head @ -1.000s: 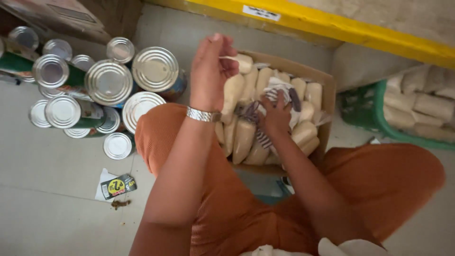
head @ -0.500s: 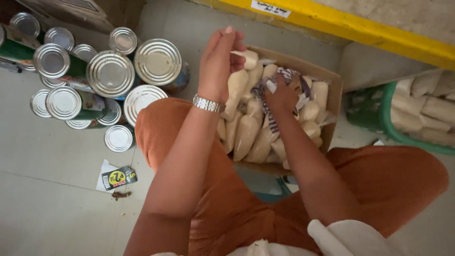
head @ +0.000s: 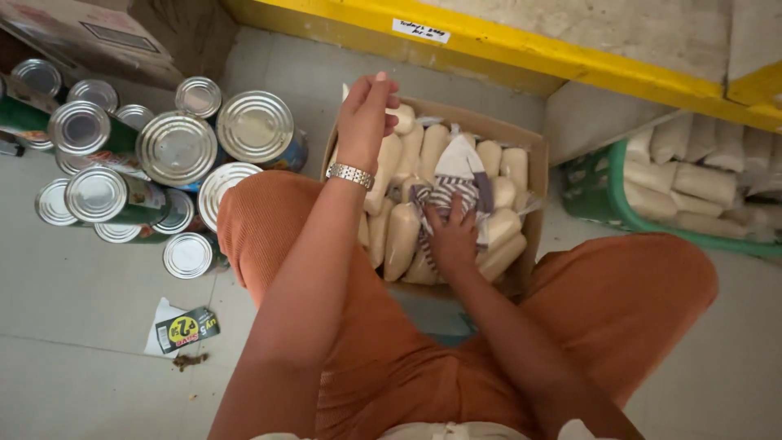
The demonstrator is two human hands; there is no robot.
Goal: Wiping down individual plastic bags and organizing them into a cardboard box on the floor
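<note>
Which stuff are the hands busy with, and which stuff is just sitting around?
Busy with:
- left hand, raised over the cardboard box, fingers pinched
- right hand, pressing a striped cloth
- pale packets filling the box

Just sitting around:
- tin cans on the floor
- green basket of more packets
- torn label
- yellow ledge

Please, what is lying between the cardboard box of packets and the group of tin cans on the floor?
The head view shows the person's knee in orange trousers between the cardboard box and the tin cans.
</note>
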